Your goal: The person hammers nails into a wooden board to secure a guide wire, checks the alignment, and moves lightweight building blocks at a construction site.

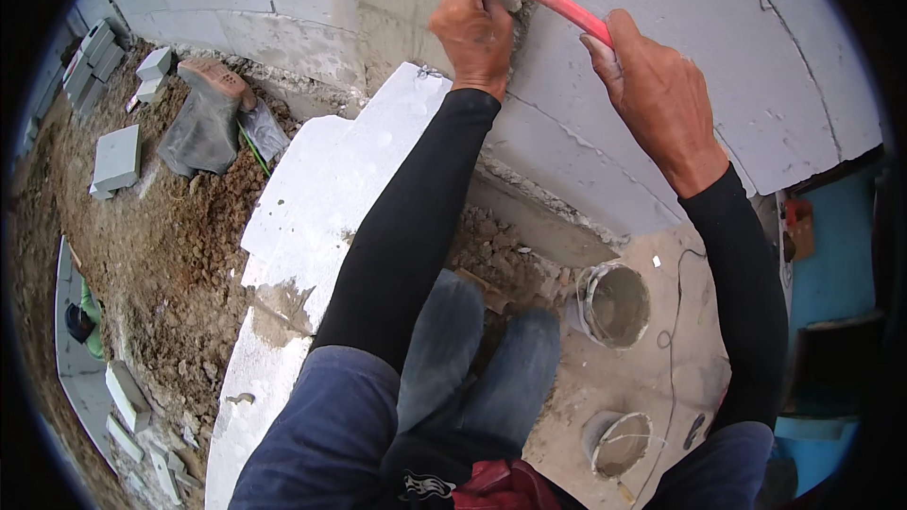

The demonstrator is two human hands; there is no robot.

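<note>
My right hand (661,99) is wrapped round the red handle of a hammer (557,6). The hammer's dark head is right above my left hand (475,38), overlapping its knuckles in the picture. My left hand is closed, held against the grey concrete column (402,0) near its rough edge. Whatever its fingers grip, if anything, is hidden. Right of the column rises a wall of pale grey blocks (661,170). Beneath my left forearm runs the top of a low white block wall (316,175).
Two buckets of grey mix, one farther (576,310) and one nearer (593,436), stand on the floor beside a thin cable (673,359). At left, a grey boot (206,123) and loose blocks (117,157) lie on soil. Another person (90,321) is at far left.
</note>
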